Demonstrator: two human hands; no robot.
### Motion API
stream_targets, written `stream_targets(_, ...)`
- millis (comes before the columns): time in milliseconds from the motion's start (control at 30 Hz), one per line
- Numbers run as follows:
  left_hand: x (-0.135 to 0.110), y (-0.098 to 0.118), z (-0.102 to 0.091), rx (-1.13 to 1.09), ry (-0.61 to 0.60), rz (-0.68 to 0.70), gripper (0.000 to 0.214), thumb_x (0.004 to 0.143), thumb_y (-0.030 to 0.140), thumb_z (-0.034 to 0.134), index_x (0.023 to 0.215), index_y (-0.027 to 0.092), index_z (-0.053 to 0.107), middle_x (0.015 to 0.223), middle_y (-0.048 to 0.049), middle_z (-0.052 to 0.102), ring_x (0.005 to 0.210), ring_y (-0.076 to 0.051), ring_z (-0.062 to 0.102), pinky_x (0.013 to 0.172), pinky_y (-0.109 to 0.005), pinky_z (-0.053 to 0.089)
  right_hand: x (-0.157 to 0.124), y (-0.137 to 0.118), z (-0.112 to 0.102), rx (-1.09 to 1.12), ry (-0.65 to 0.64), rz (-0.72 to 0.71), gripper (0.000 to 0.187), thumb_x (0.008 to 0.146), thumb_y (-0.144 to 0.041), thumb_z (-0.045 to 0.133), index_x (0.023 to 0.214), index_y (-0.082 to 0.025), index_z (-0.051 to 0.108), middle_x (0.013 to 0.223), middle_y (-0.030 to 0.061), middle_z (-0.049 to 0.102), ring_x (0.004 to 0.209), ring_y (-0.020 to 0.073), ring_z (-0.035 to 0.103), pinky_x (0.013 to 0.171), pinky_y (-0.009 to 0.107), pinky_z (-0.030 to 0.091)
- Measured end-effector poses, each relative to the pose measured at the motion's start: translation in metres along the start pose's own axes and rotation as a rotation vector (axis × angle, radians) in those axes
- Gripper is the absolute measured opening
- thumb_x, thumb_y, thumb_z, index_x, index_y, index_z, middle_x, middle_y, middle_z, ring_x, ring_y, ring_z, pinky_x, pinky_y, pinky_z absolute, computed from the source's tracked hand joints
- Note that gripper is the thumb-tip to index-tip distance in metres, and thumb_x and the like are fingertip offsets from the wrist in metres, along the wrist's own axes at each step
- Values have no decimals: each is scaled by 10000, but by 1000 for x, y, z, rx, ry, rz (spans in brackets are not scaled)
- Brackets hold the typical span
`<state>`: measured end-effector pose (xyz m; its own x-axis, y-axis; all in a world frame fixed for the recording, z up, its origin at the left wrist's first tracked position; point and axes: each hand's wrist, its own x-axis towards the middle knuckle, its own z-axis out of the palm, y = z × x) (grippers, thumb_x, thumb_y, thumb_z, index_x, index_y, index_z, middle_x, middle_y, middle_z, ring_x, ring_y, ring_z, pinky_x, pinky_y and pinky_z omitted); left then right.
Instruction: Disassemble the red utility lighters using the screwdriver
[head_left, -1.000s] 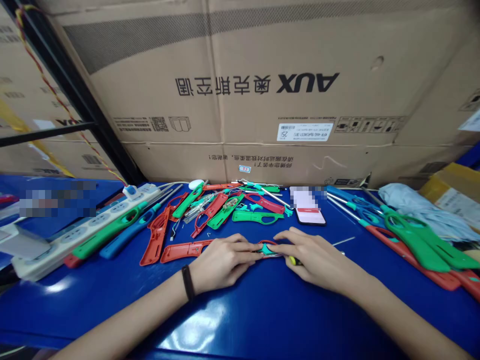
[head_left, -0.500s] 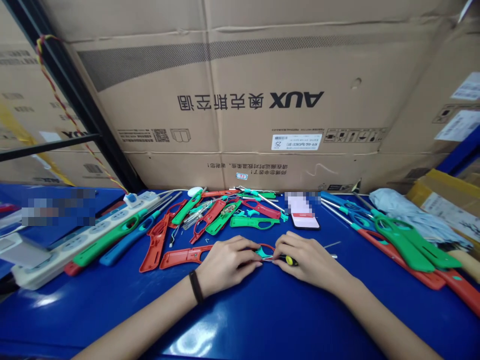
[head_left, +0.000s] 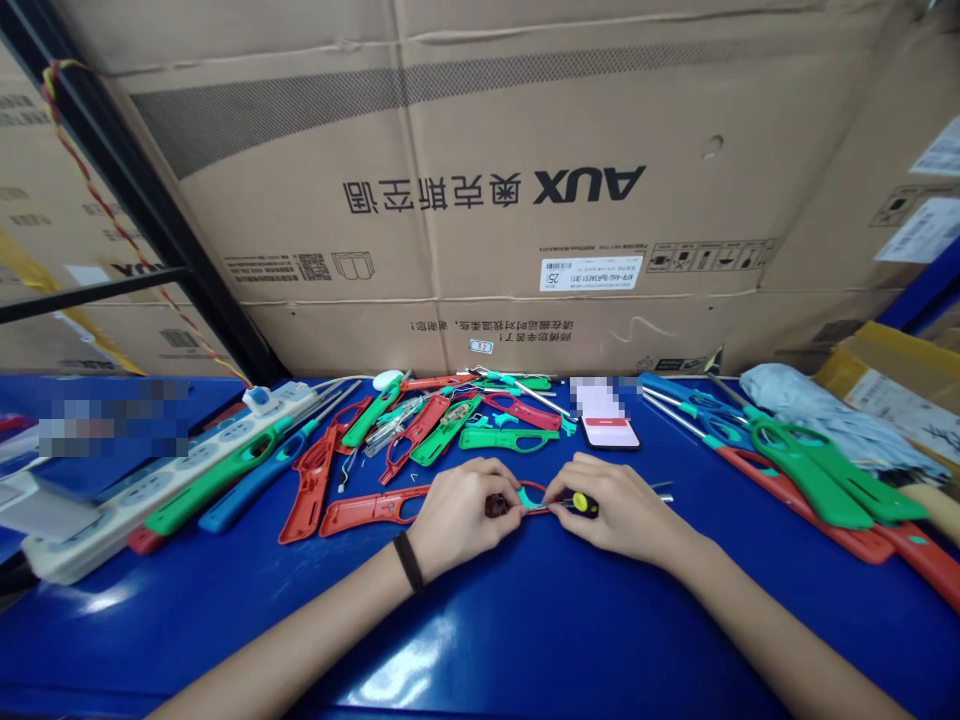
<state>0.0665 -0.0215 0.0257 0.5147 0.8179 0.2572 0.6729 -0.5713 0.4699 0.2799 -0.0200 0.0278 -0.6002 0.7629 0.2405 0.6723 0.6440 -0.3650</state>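
In the head view, both bare hands sit close together at the near edge of the pile, over a small red plastic loop with a teal insert point(head_left: 531, 495). That loop is the landmark here, lying between the hands and just off the glossy blue table point(head_left: 480, 640).

The left hand point(head_left: 459, 517), a black wristband point(head_left: 409, 561) at its wrist, is narrowly closed, its fingertips point(head_left: 504, 508) pinching a small dark part point(head_left: 495, 505) against the loop's left end. That dark part shows now, where the earlier frames showed none there. The right hand point(head_left: 619, 513) is curled narrowly around a screwdriver with a yellow-and-black handle point(head_left: 583, 504), and more of that handle shows than half a second ago. Its thin steel shaft cannot be told apart with certainty from the metal rod point(head_left: 661, 497) just beyond the hand.

Directly left of the loop lies a long red plastic lighter shell point(head_left: 371, 511). Beyond the loop are heaped red, green and blue lighter parts, with a green plastic shell point(head_left: 508, 439) nearest. Further back, past the loop, a smartphone point(head_left: 610, 432) lies partly blurred.
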Motion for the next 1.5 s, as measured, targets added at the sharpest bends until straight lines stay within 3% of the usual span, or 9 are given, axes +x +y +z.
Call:
stream_targets(300,10,0,-6,-65,-88,-71,64,721,138,665,728,189,703,848,5,689,720,-143,636,705,-240,490,-4,7,4,-99,30,-193,207,849,-139,501,914,-217,681,841,13,672,764,144,575,638,244,410)
stream_targets(400,13,-7,-7,-102,-127,-25,48,749,178,664,794,173,677,815,-5,685,718,-144,640,688,-235,495,-5,8,6,-138,49,-209,199,853,-156,503,908,-217,683,833,20,665,757,145,571,619,245,406)
stream_targets(533,13,-16,-6,-137,-134,75,71,780,165,633,841,178,666,857,-12,676,761,-141,638,731,-248,500,-5,6,7,-77,44,-178,209,861,-159,497,933,-226,681,827,16,666,757,138,569,639,243,417)
stream_targets(767,11,-20,-2,-285,-142,-11,136,774,172,631,902,174,676,889,-24,682,762,-138,648,732,-248,520,-3,5,6,-6,50,-90,142,876,-232,527,885,-224,668,823,8,661,777,143,559,659,247,416)
stream_targets(1067,12,-11,-6,-103,-115,56,184,731,118,602,870,192,697,852,-9,662,696,-131,612,695,-239,494,0,2,7,-1,41,-55,108,839,-178,540,825,-213,642,826,-2,648,801,142,546,658,246,407)
stream_targets(1267,11,0,-5,-48,-90,20,202,682,64,576,809,185,673,799,7,632,616,-108,569,592,-199,445,-2,1,7,-40,54,-67,107,843,-185,536,831,-208,640,813,8,649,805,152,540,640,249,398)
stream_targets(1500,12,5,0,-41,-46,-130,200,626,78,583,753,199,679,773,17,619,603,-115,540,567,-211,397,0,1,8,-16,62,-38,111,829,-186,549,820,-219,655,799,3,659,790,153,545,625,252,398)
